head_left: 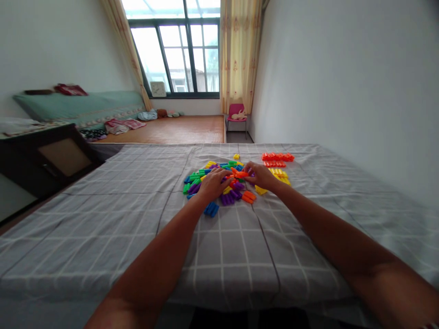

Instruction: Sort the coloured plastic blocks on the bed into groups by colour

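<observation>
A heap of small plastic blocks (219, 183) in several colours lies on the grey checked bedsheet (137, 219). Both my arms reach out to it. My left hand (213, 183) rests palm down on the heap, fingers curled over the blocks. My right hand (261, 175) pinches an orange block (241, 174) at the heap's right side. To the right lie a row of orange blocks (277, 158) and a group of yellow blocks (279, 174), sorted apart from the heap.
The bed runs along a white wall (343, 91) on the right. A dark headboard or cabinet (51, 155) stands at the left. Beyond are a wooden platform (178, 130), a green sofa, a pink chair (236, 114) and a window with curtains.
</observation>
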Tool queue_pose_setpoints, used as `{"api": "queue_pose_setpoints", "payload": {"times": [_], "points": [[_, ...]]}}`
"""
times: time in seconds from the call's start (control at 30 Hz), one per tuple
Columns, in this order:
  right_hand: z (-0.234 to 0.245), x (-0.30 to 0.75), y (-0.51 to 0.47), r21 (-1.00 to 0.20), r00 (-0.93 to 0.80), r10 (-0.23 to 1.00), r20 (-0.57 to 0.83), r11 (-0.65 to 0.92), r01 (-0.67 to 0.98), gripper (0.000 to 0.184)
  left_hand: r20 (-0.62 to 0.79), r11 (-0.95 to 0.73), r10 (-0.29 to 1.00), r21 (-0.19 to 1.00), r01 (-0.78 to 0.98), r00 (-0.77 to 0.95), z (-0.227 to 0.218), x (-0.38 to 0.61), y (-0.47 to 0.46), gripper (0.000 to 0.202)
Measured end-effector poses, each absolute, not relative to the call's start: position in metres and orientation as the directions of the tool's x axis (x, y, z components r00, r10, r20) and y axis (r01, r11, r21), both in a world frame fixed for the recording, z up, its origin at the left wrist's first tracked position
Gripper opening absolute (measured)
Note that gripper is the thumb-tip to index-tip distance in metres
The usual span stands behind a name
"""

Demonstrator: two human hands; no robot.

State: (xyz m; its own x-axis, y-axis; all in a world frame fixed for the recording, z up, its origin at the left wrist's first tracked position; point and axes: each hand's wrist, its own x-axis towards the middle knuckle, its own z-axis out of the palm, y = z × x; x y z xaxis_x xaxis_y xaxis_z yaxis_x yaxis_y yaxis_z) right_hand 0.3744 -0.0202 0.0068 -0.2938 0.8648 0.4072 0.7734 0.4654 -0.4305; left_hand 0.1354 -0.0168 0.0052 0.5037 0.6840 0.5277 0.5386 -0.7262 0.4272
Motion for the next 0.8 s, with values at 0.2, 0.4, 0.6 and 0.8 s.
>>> {"api": "queue_pose_setpoints", "payload": {"times": [0.2, 0.4, 0.6, 0.8], "points": [[0.007, 0.350, -0.038, -0.385, -0.399, 0.714, 0.575, 0.667, 0.638, 0.019, 0.392, -0.499, 0.814, 0.849, 0.172, 0.429, -0.001, 0.146, -0.011, 0.033], [0.007, 0.350, -0.033, -0.741, -0.267, 0.863, 0.429, 0.505, 0.443, 0.040, 0.371, -0.400, 0.765, 0.914, -0.064, 0.526, 0.002, 0.137, -0.004, 0.040], [0.014, 0.369, -0.019, -0.906, -0.264, 0.911, 0.317, 0.373, 0.199, 0.047, 0.381, -0.470, 0.784, 0.880, 0.068, 0.490, 0.006, 0.136, -0.008, 0.044], [0.007, 0.479, 0.017, -0.928, 0.403, 0.842, 0.359, 0.277, 0.249, 0.041, 0.397, -0.490, 0.840, 0.848, 0.203, 0.369, 0.005, 0.129, -0.004, 0.039]]}}
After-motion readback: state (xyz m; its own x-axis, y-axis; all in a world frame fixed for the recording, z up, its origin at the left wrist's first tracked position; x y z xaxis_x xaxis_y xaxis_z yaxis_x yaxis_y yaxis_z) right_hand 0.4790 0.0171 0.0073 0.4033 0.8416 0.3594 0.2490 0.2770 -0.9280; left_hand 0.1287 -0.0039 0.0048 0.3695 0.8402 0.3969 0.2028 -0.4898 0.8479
